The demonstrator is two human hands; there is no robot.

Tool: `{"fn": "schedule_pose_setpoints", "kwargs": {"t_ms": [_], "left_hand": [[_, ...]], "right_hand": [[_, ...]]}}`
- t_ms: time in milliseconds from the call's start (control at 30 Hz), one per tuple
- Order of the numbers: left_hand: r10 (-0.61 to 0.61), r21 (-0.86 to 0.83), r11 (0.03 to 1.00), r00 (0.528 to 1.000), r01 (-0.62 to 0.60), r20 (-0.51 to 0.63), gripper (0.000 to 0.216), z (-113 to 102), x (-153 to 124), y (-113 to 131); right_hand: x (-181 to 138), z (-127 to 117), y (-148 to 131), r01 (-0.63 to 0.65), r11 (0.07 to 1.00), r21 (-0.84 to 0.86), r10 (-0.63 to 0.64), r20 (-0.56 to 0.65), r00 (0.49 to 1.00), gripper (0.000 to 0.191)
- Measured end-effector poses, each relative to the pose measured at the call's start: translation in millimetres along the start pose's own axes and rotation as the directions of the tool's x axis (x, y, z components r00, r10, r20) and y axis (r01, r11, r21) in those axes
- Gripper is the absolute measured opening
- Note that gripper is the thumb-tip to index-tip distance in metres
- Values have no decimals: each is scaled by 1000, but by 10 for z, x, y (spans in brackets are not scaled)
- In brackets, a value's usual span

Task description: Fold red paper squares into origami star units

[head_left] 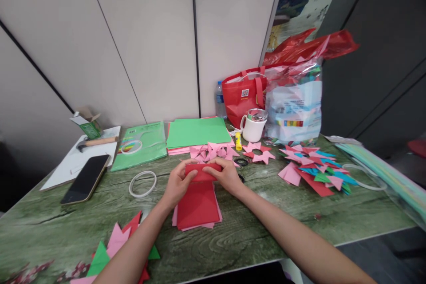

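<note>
Between my two hands is a folded piece of red paper (202, 172), lying sideways as a narrow strip. My left hand (179, 179) pinches its left end, the thumb on the near face. At the other end my right hand (229, 175) grips it the same way. Just below the strip, a stack of red and pink paper squares (198, 206) rests on the green table. Behind my hands lie pink folded paper pieces (214, 151). Under my left forearm, more folded pieces in pink, green and red (115, 239) are partly hidden.
Colored paper sheets (199, 133), a glue stick (238, 141) and a white mug (254, 126) stand at the back. To the right is a pile of folded pieces (314, 166). A phone (86, 179), a hammer (98, 142) and a tape roll (142, 184) lie left.
</note>
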State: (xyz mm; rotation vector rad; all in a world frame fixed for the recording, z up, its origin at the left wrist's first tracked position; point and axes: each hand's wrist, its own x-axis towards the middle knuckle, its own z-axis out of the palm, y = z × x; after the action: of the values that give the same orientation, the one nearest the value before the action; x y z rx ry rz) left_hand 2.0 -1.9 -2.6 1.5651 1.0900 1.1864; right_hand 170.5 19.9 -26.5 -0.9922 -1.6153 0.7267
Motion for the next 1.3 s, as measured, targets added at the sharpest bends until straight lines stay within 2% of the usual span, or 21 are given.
{"fn": "schedule_pose_setpoints", "kwargs": {"t_ms": [300, 767, 1067, 1300], "left_hand": [[-6, 12, 1000, 1000, 6, -13, 27, 4, 17, -55], [11, -18, 1000, 997, -13, -73, 27, 9, 16, -89], [27, 16, 1000, 999, -26, -43, 28, 2, 11, -130], [67, 30, 998, 993, -64, -100, 27, -23, 41, -171]], "right_hand": [[3, -17, -42, 10, 1000, -17, -11, -8, 1000, 20], [40, -16, -78, -103, 984, 143, 108, -27, 994, 26], [55, -21, -31, -136, 972, 194, 136, 11, 991, 28], [84, -20, 22, -229, 898, 376, 254, -16, 967, 28]]}}
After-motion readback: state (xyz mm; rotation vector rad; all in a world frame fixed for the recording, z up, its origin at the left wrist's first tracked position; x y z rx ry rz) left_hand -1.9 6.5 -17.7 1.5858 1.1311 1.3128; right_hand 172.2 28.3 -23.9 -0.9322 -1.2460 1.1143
